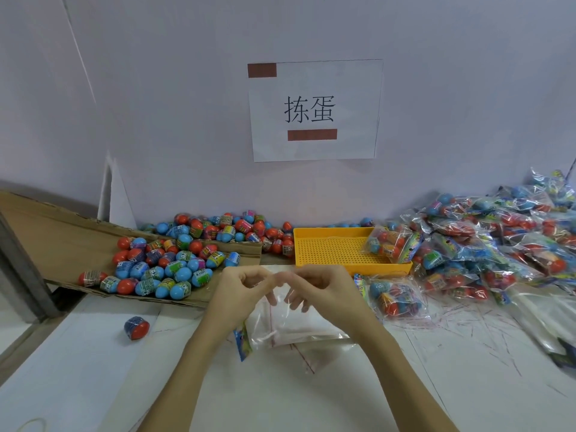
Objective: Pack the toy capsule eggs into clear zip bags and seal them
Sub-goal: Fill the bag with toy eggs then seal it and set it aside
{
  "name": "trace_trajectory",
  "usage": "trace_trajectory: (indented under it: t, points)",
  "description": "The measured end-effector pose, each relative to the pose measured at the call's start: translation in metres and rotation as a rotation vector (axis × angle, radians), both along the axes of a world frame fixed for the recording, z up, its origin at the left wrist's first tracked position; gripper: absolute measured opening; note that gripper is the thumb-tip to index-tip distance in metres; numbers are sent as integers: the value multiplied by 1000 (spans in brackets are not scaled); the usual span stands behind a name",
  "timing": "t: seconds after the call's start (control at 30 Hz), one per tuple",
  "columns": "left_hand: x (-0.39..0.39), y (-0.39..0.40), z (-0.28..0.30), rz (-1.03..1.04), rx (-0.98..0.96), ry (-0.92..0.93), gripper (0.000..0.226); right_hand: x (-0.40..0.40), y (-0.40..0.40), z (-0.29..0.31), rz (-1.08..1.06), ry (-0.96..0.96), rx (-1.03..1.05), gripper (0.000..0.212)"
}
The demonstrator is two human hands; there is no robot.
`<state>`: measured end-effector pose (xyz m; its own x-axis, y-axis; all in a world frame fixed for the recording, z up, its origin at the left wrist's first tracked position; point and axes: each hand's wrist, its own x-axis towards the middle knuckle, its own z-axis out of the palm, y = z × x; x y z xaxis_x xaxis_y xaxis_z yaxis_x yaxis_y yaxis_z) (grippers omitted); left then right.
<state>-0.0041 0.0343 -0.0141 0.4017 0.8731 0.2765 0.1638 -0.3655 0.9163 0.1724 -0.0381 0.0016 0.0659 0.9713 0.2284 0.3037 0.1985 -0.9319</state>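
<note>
Your left hand (241,288) and right hand (321,286) pinch the mouth of an empty clear zip bag (296,322) at frame centre. Judged risk: the thin film slips, or the mouth stays closed, when eggs go in. Loose capsule eggs (174,260) lie centre left on cardboard (62,238); one stray egg (136,327) sits lower left. The yellow tray (330,249) and filled bags (498,244) crowd the right.

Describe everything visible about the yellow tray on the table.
The yellow tray looks like plastic: shallow, rectangular, with low walls and a perforated grid floor. It lies flat against the wall, right of the loose eggs on cardboard. One filled zip bag rests in its right end; otherwise it looks empty. Neither hand touches it.
</note>
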Motion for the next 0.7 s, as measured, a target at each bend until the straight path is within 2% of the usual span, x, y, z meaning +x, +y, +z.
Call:
trace_trajectory:
  t: [0.07, 0.17, 0.27, 0.33, 0.37, 0.43, 0.5, 0.57, 0.7]
  points:
    - [1, 1, -2, 29, 50, -3, 32, -1, -3, 1, 110, 186, -141, 30]
    - [3, 3, -6, 39, 168, 58, 35, 5, -6, 0, 214, 261, -237, 31]
    - [6, 3, -11, 113, 234, 171, 54, 13, -6, -1, 195, 380, -255, 25]
    - [5, 2, -8, 155, 101, 89, 69, 17, -5, 0, 58, 400, -200, 20]
    - [5, 3, -6, 159, 12, 25, 72, 18, -3, 0, -37, 343, -153, 18]
    - [4, 5, -3, 132, -176, -130, 63, 19, -1, 1, -204, 121, -62, 25]
    - [5, 7, -1, 94, -280, -249, 70, 18, 0, 2, -226, 20, -26, 37]
    - [7, 6, -1, 97, -310, -267, 75, 15, 0, 2, -187, 83, -2, 42]
    - [10, 7, -1, 18, -451, -509, 40, 11, -1, 3, -209, 110, 80, 28]
